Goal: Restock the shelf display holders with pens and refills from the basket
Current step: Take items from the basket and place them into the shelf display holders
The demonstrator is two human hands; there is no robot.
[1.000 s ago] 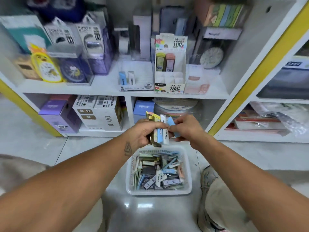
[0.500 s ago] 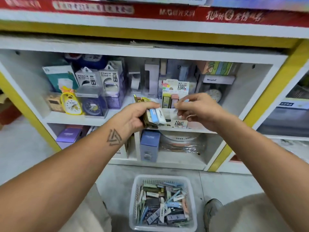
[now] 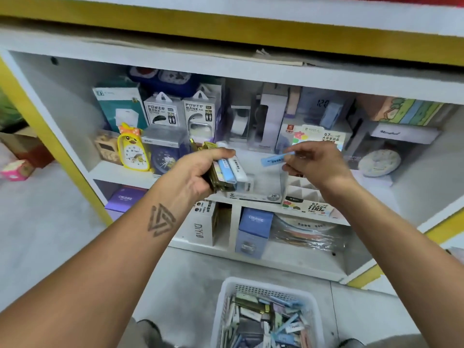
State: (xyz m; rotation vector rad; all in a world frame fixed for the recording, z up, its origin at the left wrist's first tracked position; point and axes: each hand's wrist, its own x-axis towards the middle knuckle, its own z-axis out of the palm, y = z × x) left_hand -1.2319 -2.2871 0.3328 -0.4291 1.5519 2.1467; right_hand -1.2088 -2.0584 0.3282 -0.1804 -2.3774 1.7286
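Now up from the basket [image 3: 227, 295] at 6 o'clock to shelf height: right hand [image 3: 316, 162] pinching one blue refill pack [image 3: 274, 160], pulled clear of the bundle [image 3: 227, 169] clamped in left hand [image 3: 194, 173], poised over the clear holder [image 3: 281, 182] at center, so insertion likely next.

The basket [image 3: 227, 295] is showing white perforated plastic. The refill packs [image 3: 229, 169] in the left hand [image 3: 194, 173] are looking like smooth plastic, blue, white and shiny gold. The shelf [image 3: 120, 172] is appearing as matt white board, the floor [image 3: 50, 222] as smooth, faintly glossy grey.
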